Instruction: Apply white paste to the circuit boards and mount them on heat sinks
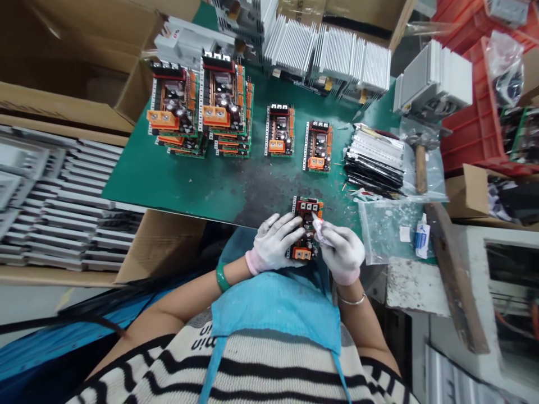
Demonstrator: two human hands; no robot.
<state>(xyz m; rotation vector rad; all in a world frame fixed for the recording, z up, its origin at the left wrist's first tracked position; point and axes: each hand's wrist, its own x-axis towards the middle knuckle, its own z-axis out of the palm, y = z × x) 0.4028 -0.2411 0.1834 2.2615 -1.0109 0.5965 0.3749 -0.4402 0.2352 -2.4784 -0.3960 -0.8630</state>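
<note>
At the table's front edge is a circuit board (309, 230) with black terminals at its far end and an orange terminal block at its near end. My left hand (275, 242), in a white glove, grips the board's left side, its fingers reaching over the components. My gloved right hand (342, 249) is closed around a small white tube (318, 225) with red marks. The tube's narrow tip points at the board just below the black terminals; whether it touches cannot be made out.
Two single boards, one a nearer circuit board (318, 147), lie beyond my hands. Stacked boards (223, 101) stand at the back left, finned heat sinks (332, 53) along the back. To the right are a bundle of strips (374, 160), a hammer (420, 163) and a blue-and-white tube (421, 238).
</note>
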